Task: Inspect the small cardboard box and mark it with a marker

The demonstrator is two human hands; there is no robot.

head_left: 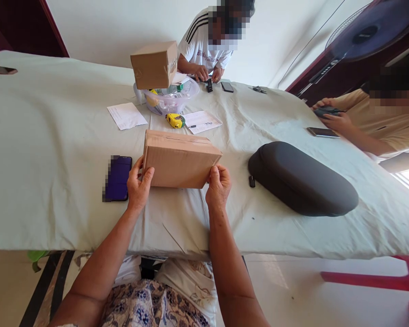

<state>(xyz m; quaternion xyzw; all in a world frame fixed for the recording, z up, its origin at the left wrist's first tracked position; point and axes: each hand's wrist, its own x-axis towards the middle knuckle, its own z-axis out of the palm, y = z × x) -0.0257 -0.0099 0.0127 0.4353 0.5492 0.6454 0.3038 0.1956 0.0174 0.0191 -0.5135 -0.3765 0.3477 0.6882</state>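
Observation:
A closed brown cardboard box (180,163) is held between my two hands over the near middle of the table, its top tilted away from me. My left hand (139,185) grips the left end, thumb on the front face. At the right end, my right hand (218,184) pinches the lower corner with the thumb in front. The fingers behind the box are partly hidden. Just left of my left hand lies a phone (119,178) with a dark blue screen. A small black object (251,181) rests to the right of my right hand.
A large dark oval case (303,179) stands at right on the cloth-covered table (71,159). Ahead are a yellow tape measure (175,120), papers (127,116), a plastic basin (168,104) and another box (153,66). Two people sit at the far side and right; a red stool (371,279) is lower right.

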